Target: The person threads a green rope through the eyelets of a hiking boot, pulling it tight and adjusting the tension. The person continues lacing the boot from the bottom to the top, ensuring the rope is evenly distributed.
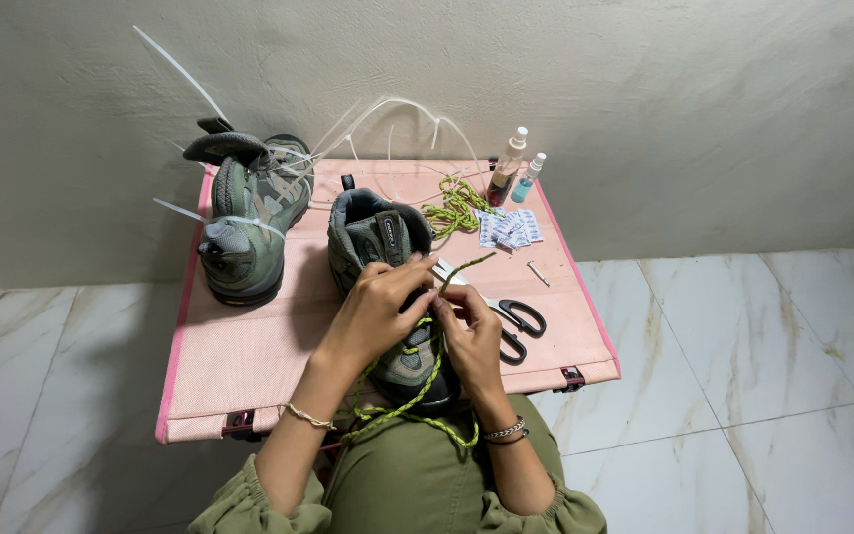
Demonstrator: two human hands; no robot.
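scissors (518,318); two spray bottles (506,168); sachets (509,228)

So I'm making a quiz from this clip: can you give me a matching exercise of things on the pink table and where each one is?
Things:
1. scissors
2. spray bottles
3. second boot
4. loose green lace

Places:
A. far left, bristling with white zip ties
B. far right corner
C. just right of the right hand
D. behind the boot being laced

Pairs: 1-C, 2-B, 3-A, 4-D
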